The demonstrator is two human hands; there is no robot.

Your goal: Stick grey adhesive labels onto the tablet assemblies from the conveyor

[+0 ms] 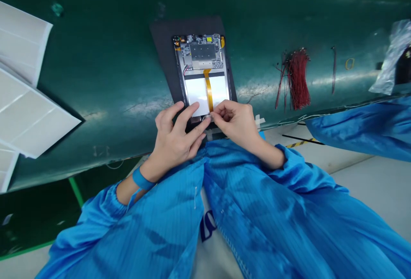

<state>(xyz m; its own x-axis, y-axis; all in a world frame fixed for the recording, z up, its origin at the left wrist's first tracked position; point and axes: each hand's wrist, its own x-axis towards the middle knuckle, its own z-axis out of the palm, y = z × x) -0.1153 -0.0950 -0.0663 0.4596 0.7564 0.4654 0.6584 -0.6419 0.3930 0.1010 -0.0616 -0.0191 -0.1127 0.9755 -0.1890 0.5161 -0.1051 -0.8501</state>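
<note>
A: Head view: what are the fingers doing?
B: My left hand (173, 138) lies spread, fingers (194, 118) touching the open black-framed tablet (202, 54) on a dark mat (163, 52). My right hand's (233, 127) fingers (220, 114) pinch closed at the amber ribbon cable (208, 90), hiding what they grip.

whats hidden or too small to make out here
Head view only:
- Lower end of the amber flexible ribbon cable: hidden by the right hand and left hand.
- Parts on the exposed metal-shielded circuit board: too small to identify.
- Black object in clear plastic wrap: cut off by the right edge.
</note>
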